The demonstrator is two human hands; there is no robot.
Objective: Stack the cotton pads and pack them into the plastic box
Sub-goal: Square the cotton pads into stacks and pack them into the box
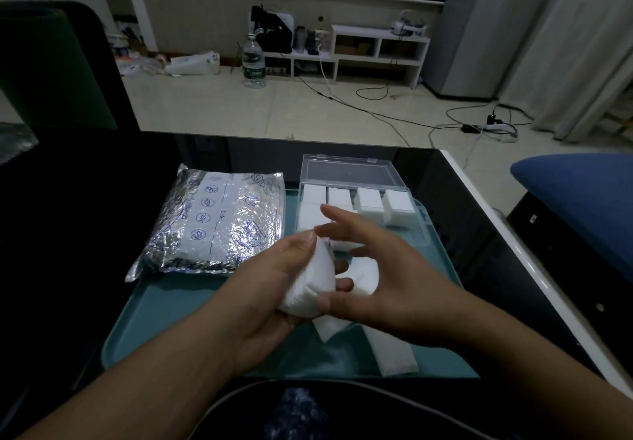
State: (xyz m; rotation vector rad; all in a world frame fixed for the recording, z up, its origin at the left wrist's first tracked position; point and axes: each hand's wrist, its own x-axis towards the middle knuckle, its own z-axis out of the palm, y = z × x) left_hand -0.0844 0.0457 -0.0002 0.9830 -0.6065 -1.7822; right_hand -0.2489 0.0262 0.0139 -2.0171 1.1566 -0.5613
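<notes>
Head view, left hand (270,289) fingers clasping cotton pads (311,285), right hand (387,282) spread

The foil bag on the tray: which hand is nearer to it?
Left. The left hand, gripping a stack of cotton pads, sits just off the foil bag's near right corner. The right hand is farther right, below the plastic box.

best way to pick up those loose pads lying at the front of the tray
Pinch the loose pads across their long side edges from above. They lie flat on the teal tray, in a strip running away from the person, so the narrow width probably suits a finger-and-thumb grip.
</notes>
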